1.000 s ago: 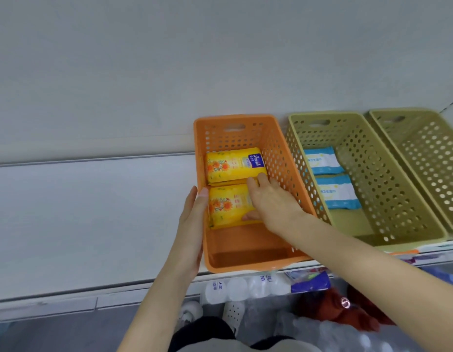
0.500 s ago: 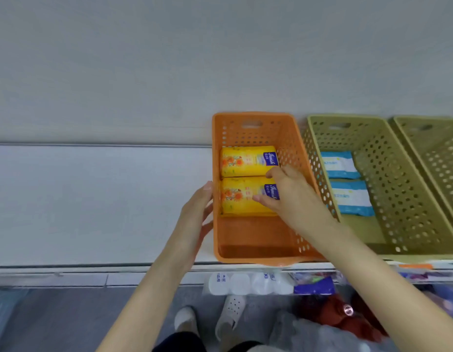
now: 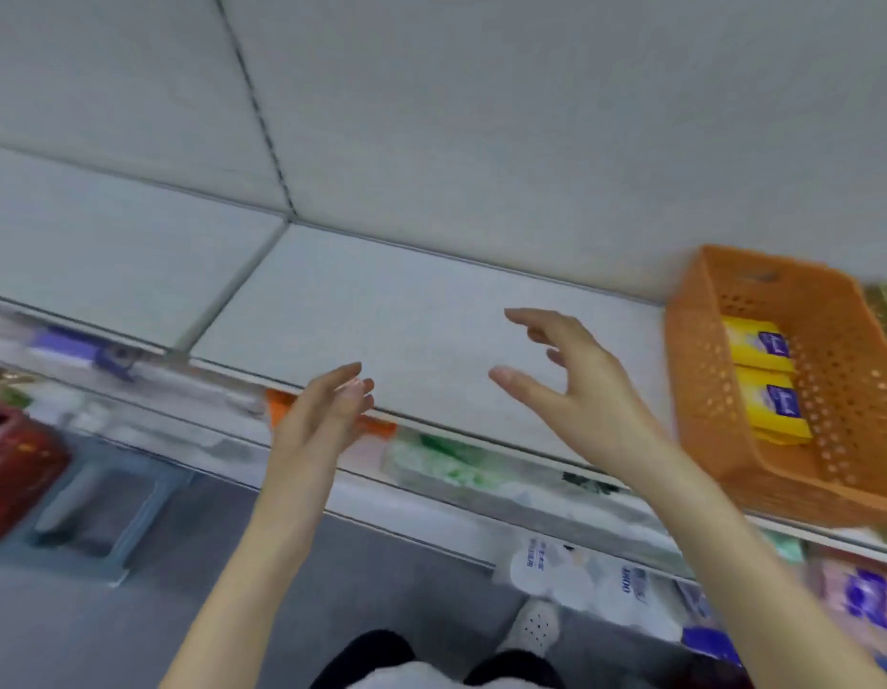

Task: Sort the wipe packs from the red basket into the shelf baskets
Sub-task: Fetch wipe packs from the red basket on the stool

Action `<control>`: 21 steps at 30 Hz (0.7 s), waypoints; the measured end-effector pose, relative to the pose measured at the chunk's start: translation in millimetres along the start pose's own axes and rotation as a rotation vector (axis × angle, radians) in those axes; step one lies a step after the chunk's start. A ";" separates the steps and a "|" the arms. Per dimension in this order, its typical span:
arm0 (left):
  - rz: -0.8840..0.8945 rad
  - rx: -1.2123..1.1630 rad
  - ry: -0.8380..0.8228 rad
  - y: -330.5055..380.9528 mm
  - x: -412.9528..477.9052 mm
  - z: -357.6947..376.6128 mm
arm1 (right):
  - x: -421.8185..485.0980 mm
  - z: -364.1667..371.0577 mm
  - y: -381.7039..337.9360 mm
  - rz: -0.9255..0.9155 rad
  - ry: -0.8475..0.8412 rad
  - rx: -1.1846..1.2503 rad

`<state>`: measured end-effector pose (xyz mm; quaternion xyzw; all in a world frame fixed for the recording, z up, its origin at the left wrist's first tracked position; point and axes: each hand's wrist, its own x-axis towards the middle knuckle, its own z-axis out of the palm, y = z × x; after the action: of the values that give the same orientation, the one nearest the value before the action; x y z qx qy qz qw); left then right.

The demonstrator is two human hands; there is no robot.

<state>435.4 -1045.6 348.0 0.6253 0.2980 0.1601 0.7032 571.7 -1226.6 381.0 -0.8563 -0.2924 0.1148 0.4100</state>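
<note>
Looking at the frame's middle, I see my left hand (image 3: pixel 327 415), fingers close together, and my right hand (image 3: pixel 580 390), fingers spread, both empty over the white shelf (image 3: pixel 406 330). Two yellow wipe packs (image 3: pixel 749 348) lie in the orange basket (image 3: pixel 700 390) at right; the red basket (image 3: pixel 14 464) sits lower left.

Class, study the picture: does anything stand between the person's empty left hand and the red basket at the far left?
Nothing visible does. The left hand hovers open before the shelf, and the red basket sits lower left, with only open air between, though that side is blurred.
</note>
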 end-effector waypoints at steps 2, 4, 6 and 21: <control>0.022 0.041 0.065 -5.9 -12.2 -59.4 | 1.2 63.2 -30.7 -0.039 -0.103 0.049; 0.023 0.073 0.149 -16.2 -27.9 -117.4 | -1.5 127.8 -56.8 -0.044 -0.193 0.158; -0.009 0.053 0.268 -30.8 -44.8 -171.8 | -5.3 189.2 -79.3 -0.043 -0.298 0.256; -0.385 -0.407 1.024 -129.1 -97.4 -387.9 | 36.3 493.0 -203.8 0.038 -0.960 0.196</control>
<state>100.9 -821.3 227.9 0.2549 0.6716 0.3653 0.5920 302.8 -791.5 225.0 -0.6693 -0.4208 0.5308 0.3053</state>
